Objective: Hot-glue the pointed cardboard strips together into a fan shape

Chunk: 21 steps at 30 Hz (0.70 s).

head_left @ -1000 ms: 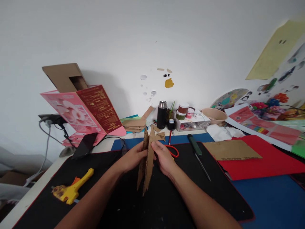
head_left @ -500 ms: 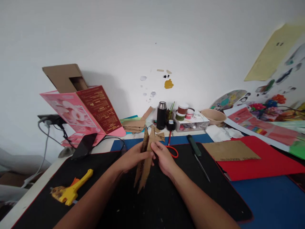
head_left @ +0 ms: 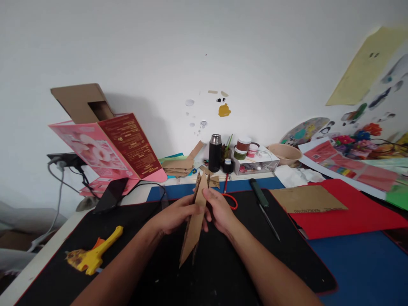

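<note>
Long pointed cardboard strips (head_left: 194, 231) are held up between both hands, above the black mat (head_left: 140, 272). My left hand (head_left: 174, 213) grips them from the left, its thumb lying across the front face. On the right side my right hand (head_left: 220, 209) pinches them near the upper part, its thumb on the front strip and some fingers behind. The strips stand close together, slightly apart at the lower ends. Just beyond my right hand are red-handled scissors (head_left: 235, 202), partly hidden by that hand.
A yellow glue gun (head_left: 95, 255) lies at the left, below a black phone (head_left: 111, 195). To the right are a green cutter (head_left: 259, 193), a pointed metal tool (head_left: 270, 223), brown cardboard (head_left: 309, 199) and red sheet (head_left: 357, 216). A black bottle (head_left: 215, 154) stands behind.
The cardboard strips have been turned in my hands: a broad plain face now shows in front, and their lower ends are spaced differently. Both hands still hold them. The view has shifted slightly.
</note>
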Each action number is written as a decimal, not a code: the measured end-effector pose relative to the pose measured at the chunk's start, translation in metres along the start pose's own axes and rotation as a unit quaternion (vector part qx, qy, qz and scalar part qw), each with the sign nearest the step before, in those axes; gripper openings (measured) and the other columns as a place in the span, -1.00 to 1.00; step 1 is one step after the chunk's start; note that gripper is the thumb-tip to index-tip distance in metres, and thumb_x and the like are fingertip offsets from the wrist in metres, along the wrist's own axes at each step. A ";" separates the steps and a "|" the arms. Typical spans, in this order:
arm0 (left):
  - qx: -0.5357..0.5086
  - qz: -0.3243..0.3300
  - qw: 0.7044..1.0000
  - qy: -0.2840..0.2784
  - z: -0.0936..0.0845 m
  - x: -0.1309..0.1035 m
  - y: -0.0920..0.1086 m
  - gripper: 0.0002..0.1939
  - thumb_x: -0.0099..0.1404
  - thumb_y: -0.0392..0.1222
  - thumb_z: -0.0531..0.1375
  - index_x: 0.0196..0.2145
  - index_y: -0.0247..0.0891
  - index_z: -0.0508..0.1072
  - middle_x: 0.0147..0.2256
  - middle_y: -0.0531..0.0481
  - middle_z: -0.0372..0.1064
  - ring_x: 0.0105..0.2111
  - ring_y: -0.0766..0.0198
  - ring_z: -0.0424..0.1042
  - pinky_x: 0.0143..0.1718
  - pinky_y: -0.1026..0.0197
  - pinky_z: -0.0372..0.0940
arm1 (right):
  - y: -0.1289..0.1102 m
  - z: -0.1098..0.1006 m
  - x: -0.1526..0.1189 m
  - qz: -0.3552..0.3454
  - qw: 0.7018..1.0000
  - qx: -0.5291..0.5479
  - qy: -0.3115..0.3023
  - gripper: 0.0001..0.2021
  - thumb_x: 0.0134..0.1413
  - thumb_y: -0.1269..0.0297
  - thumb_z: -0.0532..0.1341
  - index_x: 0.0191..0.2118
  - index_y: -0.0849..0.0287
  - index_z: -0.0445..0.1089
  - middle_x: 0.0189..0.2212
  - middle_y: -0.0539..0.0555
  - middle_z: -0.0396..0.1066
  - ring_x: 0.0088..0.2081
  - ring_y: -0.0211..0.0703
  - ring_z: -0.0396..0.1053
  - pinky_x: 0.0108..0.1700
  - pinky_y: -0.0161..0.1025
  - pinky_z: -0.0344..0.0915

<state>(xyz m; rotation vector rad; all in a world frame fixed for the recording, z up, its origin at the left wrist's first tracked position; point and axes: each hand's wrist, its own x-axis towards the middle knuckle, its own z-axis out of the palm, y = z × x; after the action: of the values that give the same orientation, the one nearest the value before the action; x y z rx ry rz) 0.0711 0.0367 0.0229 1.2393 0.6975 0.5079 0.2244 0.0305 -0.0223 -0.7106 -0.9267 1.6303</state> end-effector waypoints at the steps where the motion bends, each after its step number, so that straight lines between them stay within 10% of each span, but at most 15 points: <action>1: -0.001 0.000 1.000 0.001 0.000 0.001 -0.002 -0.71 0.18 -0.03 0.32 -0.28 -0.33 0.52 -0.35 -0.12 0.54 -0.45 0.15 0.54 -0.40 0.18 0.38 | 0.001 0.001 0.000 0.003 1.000 -0.003 0.007 -0.45 0.09 -0.21 0.32 -0.06 0.21 0.46 -0.74 -0.15 0.28 -0.82 -0.34 0.10 -0.83 -0.38 0.22; 9: 0.047 -0.004 0.997 0.056 0.007 0.021 -0.018 -0.49 0.24 -0.10 0.27 0.10 -0.36 0.43 -0.39 -0.07 0.58 -0.37 0.09 0.55 -0.20 0.06 0.41 | 0.003 0.005 0.002 0.021 0.988 -0.033 0.150 -0.56 -0.03 -0.14 0.40 -0.27 0.17 0.46 -0.69 -0.14 0.32 -0.77 -0.31 0.19 -0.82 -0.39 -0.04; 15: 0.241 0.120 0.962 0.053 0.005 0.013 -0.015 -0.26 0.27 -0.03 0.34 0.33 -0.27 0.25 0.30 -0.22 0.28 0.30 -0.09 0.23 0.33 -0.08 0.10 | -0.005 0.007 0.004 -0.054 0.987 0.007 0.152 -0.60 -0.04 -0.07 0.44 -0.28 0.20 0.55 -0.36 0.09 0.59 -0.37 -0.13 0.51 -0.30 -0.24 0.42; 21: 0.223 0.086 0.971 0.015 -0.004 0.011 -0.011 -0.34 0.32 -0.05 0.31 0.30 -0.26 0.29 0.25 -0.21 0.35 0.22 -0.08 0.35 0.26 -0.11 0.21 | -0.003 0.001 0.006 -0.047 0.993 0.031 0.105 -0.54 -0.01 -0.16 0.41 -0.18 0.14 0.57 -0.26 0.11 0.61 -0.25 -0.01 0.53 -0.22 -0.15 0.42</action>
<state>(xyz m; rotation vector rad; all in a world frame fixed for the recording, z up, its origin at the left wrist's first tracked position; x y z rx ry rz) 0.0761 0.0441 0.0089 1.7287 0.7590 0.5285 0.2234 0.0368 -0.0188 -0.7679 -0.7427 1.4638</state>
